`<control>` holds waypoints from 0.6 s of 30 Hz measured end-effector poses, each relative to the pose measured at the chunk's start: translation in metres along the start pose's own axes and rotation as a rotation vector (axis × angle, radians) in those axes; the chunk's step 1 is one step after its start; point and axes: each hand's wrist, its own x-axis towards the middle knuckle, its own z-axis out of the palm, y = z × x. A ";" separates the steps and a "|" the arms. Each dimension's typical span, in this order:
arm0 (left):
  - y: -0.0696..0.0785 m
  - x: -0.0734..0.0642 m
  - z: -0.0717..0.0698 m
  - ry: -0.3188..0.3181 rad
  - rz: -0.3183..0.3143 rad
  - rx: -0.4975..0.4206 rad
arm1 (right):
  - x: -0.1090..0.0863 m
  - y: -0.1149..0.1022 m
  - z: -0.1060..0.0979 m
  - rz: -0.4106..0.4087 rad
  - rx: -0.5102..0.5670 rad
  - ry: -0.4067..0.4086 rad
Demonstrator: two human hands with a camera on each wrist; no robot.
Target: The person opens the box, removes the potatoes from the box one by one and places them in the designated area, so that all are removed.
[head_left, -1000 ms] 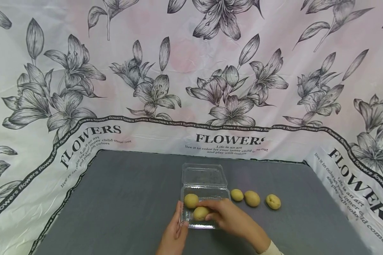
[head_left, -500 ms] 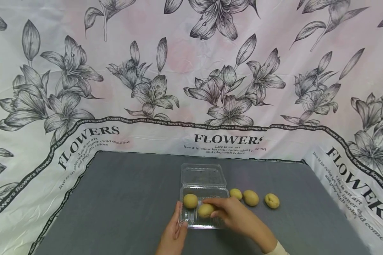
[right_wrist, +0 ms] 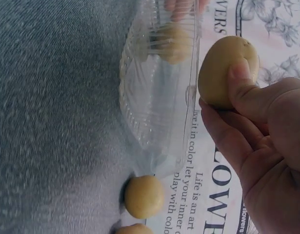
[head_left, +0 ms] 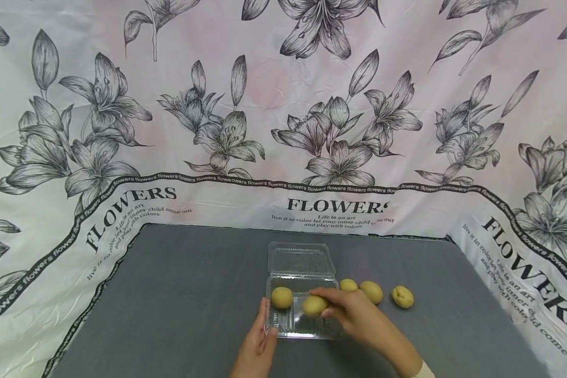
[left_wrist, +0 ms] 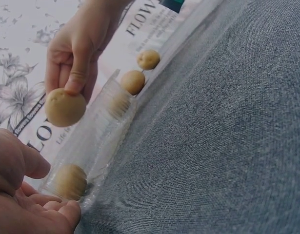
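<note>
My right hand (head_left: 356, 315) pinches a potato (head_left: 314, 305) between thumb and fingers, raised over the right half of a hinged clear plastic box (head_left: 307, 334). In the right wrist view this potato (right_wrist: 223, 73) shows whole, smooth and yellow-brown, above the box's rim. Another potato (head_left: 282, 297) lies inside the box at the left. My left hand (head_left: 257, 341) holds the box at its left front corner, fingers along the side wall and thumb at the front. In the left wrist view, the left hand's fingers (left_wrist: 52, 207) curl beside the wall near the potato inside.
On the grey table (head_left: 193, 294), right of the box, lie three more potatoes: one close to the box (head_left: 348, 284), one beside it (head_left: 371, 292), and one farther right (head_left: 402, 297). The box's lid (head_left: 300, 260) stands folded back. Flower-printed cloth (head_left: 217, 205) surrounds the table.
My right hand has lifted the potato from the front of the box and carried it rightward and slightly up. The left hand has stayed at the box's corner.
</note>
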 end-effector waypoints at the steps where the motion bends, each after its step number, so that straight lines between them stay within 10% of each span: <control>1: 0.000 0.000 0.000 -0.003 0.001 0.007 | -0.001 0.001 -0.001 -0.012 -0.008 0.018; 18: 0.003 -0.002 -0.002 -0.014 0.036 -0.009 | -0.013 0.013 -0.016 -0.044 -0.044 0.120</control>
